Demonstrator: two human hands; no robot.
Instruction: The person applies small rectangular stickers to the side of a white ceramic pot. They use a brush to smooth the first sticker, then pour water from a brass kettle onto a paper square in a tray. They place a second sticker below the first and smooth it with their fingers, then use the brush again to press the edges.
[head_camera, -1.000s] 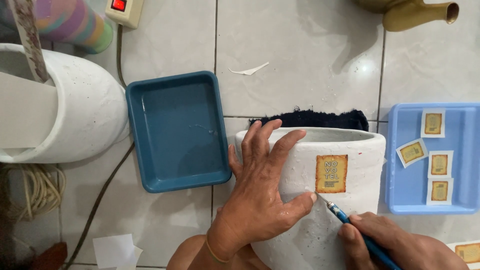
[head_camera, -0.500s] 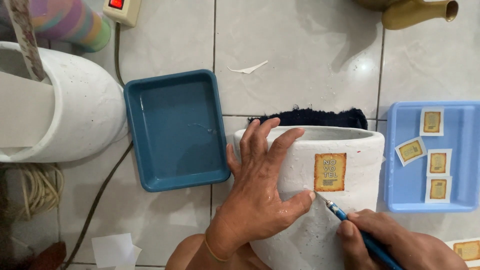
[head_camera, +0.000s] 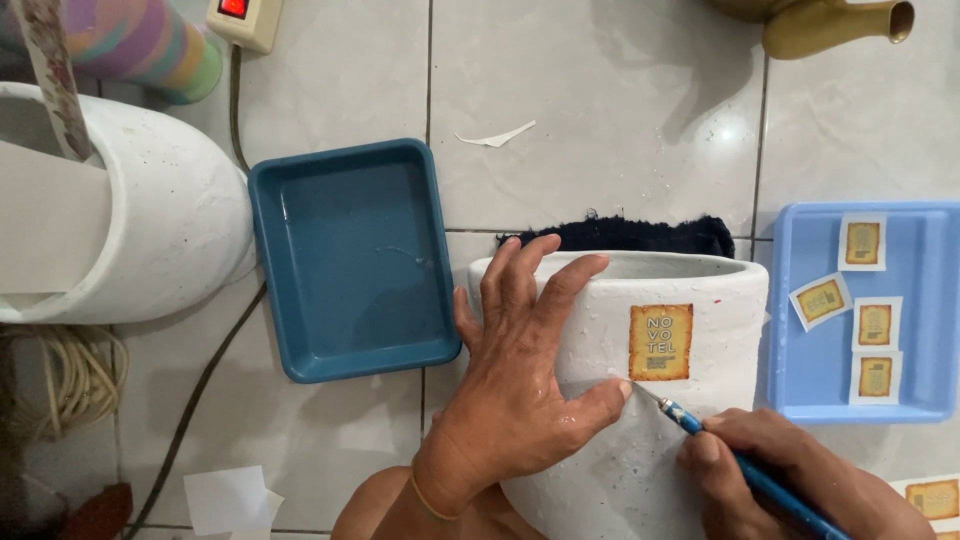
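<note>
Head view: blue tool in right grip apparently touches pot.

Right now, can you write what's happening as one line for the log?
left hand: flat on white pot | right hand: holds blue tool, tip near yellow label | teal tray: beside pot

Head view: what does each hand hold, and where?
Right hand grips a blue tool along its handle; left hand lies flat against the white pot.

Single head view, straight down, close over tiled floor.
</note>
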